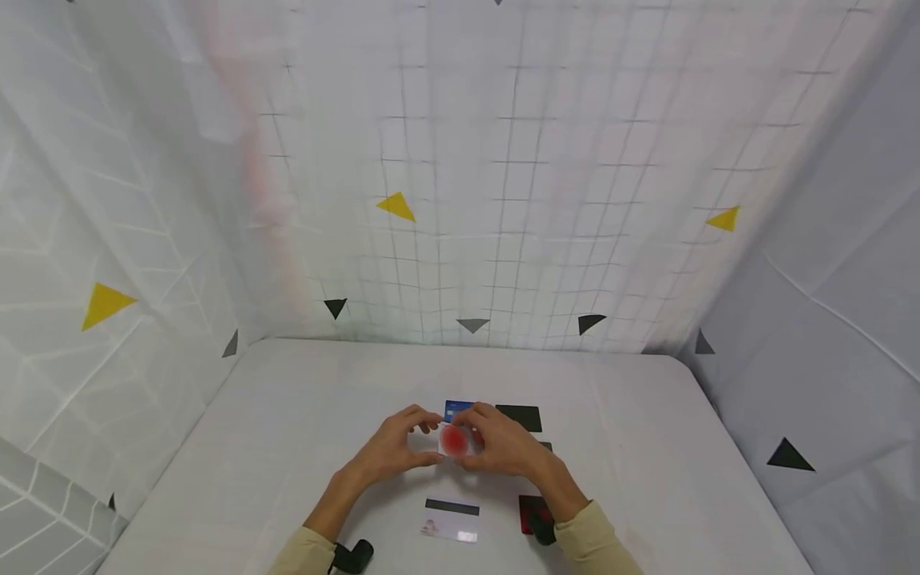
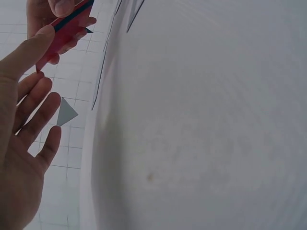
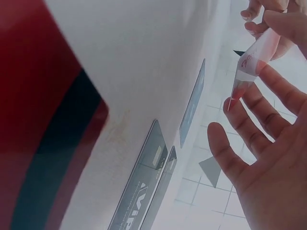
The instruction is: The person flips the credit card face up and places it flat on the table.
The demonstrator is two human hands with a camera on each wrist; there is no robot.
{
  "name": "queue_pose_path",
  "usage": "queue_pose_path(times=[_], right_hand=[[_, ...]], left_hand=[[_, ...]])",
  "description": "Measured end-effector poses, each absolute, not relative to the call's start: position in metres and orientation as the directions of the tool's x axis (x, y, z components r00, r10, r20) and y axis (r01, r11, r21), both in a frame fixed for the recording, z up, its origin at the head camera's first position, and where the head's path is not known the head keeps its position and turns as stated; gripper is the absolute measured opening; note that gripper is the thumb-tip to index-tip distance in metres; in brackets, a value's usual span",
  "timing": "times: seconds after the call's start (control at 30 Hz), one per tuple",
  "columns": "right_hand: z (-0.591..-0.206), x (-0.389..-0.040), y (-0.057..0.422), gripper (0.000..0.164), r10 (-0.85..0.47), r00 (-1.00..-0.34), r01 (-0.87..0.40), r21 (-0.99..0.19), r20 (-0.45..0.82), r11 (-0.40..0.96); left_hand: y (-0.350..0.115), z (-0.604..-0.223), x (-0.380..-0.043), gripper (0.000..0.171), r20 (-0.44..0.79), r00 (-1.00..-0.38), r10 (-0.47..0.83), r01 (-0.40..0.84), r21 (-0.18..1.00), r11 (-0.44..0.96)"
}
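Above the table, both hands hold one thin card (image 1: 454, 441) by its opposite sides. Its face in the head view is pale with a red round patch. A red face with a dark stripe shows in the left wrist view, and white with red lettering in the right wrist view. My left hand (image 1: 391, 449) pinches the left side between thumb and fingertips. From the other side, my right hand (image 1: 506, 444) holds it between thumb and fingers. Right behind the hands lies a blue card (image 1: 456, 408), partly covered by the right hand.
A black card (image 1: 523, 417) lies at the back, another dark card (image 1: 548, 446) mostly hidden below it. Nearer me is a white card (image 1: 450, 525) with a dark stripe. A red card (image 1: 528, 503) lies partly under the right wrist. White gridded sheeting (image 1: 467, 239) rises behind the table.
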State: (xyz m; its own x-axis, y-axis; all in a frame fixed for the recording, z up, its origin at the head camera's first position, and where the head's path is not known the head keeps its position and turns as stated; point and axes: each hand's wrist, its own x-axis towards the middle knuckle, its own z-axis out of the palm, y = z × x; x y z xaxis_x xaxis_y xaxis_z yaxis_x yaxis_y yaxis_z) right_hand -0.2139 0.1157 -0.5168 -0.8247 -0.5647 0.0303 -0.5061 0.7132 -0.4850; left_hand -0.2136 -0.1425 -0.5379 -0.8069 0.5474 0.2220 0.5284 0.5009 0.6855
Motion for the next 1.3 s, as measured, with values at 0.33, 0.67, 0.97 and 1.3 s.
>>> queue_pose_path(times=[0.33,0.67,0.97,1.3], right_hand=[[-0.52,-0.213,0.114,0.054,-0.581,-0.814,-0.524,-0.46,0.021,0.717],[-0.52,-0.214,0.116,0.057,-0.555,-0.831,-0.487,-0.429,-0.039,0.76],[-0.524,-0.218,0.12,0.056,-0.547,-0.833,-0.464,-0.436,-0.081,0.771],[-0.527,-0.22,0.124,0.047,-0.505,-0.852,-0.427,-0.378,-0.136,0.822]], left_hand=[[-0.142,-0.541,-0.211,0.056,0.213,-0.813,0.543,0.531,0.653,0.539],[-0.144,-0.536,-0.212,0.053,0.165,-0.83,0.532,0.53,0.53,0.662],[-0.141,-0.533,-0.214,0.052,0.115,-0.841,0.529,0.522,0.437,0.733],[-0.133,-0.537,-0.219,0.05,0.028,-0.851,0.524,0.498,0.36,0.789]])
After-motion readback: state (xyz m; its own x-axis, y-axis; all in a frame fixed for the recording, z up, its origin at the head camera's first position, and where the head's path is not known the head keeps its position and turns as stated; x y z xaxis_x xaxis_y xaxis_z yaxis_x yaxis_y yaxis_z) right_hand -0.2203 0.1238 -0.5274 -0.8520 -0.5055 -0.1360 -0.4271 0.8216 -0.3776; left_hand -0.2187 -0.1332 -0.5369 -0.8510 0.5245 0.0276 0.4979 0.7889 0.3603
